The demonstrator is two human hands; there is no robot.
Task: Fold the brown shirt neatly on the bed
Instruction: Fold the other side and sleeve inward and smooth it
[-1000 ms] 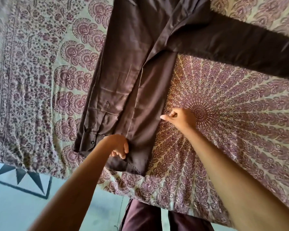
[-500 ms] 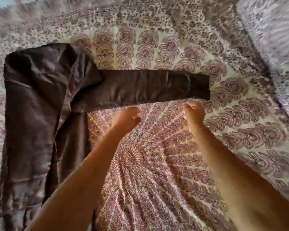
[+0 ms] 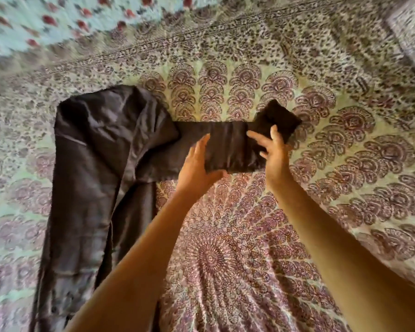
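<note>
**Holding the sleeve crosswise, ready to bring it in**

Gripping the sleeve [image 3: 228, 148] of the brown shirt [image 3: 94, 164] in two places. With the left hand [image 3: 195, 164] at mid-length, thumb tucked under the near edge, fingers laid straight up the side. With the right hand [image 3: 275, 152] closer to the cuff [image 3: 279, 116], fingers spread over the cloth, thumb raised against it. Looks like a light pinch on both sides rather than a fist; hard to judge the amount of cloth under the right palm. Raised slightly off the bed [image 3: 345, 164] between the two grips.

Laid out with the shirt's body as a long strip down the left, far to near, and the sleeve at a right angle to it, running left to right. Probably next: carrying the sleeve leftward over the body, leading with the right hand, nearer the free end, and hinging at the shoulder.

Thin, smooth, faintly shiny weave with soft creases; likely to sag and slide unless kept taut. Underneath, a matte printed sheet [image 3: 237, 259] in fan and paisley shapes.
</note>
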